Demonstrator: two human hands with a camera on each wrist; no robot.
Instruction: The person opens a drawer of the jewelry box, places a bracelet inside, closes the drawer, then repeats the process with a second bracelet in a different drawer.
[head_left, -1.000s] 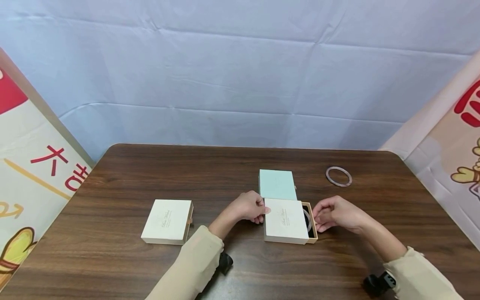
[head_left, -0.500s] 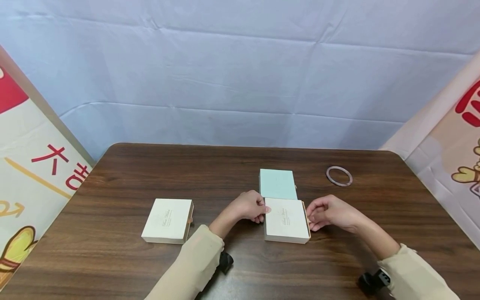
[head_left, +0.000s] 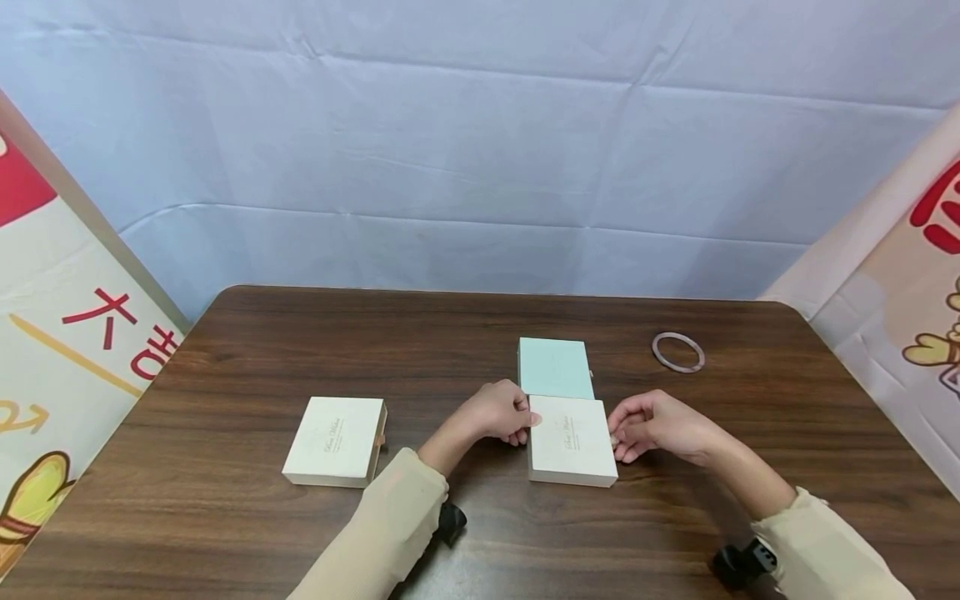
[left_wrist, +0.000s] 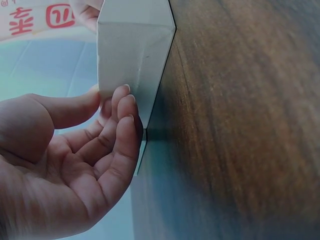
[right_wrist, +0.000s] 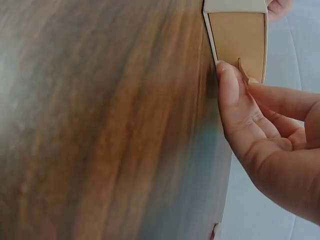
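A white drawer box [head_left: 572, 440] with faint gold lettering lies in front of me, its drawer flush inside the sleeve. My left hand [head_left: 498, 412] holds its left side, thumb at the top edge and curled fingers against the side wall [left_wrist: 132, 60]. At the opposite end, my right hand [head_left: 663, 427] pinches the small ribbon pull tab [right_wrist: 243, 71] on the tan drawer front [right_wrist: 237, 37] between thumb and fingers. A bangle seen inside earlier is now hidden. Directly behind the white box, a mint-green box [head_left: 555, 368] lies against it.
A second white box [head_left: 335, 442] with a ribbon tab lies to the left on the brown wooden table [head_left: 420, 333]. A pale bangle [head_left: 678, 353] rests at the back right. Behind the table hangs a light blue cloth [head_left: 480, 167], with printed banners at both sides.
My right hand has moved left, sliding the drawer with the bangle fully into the white sleeve. My left hand has stayed in place at the box's left side.
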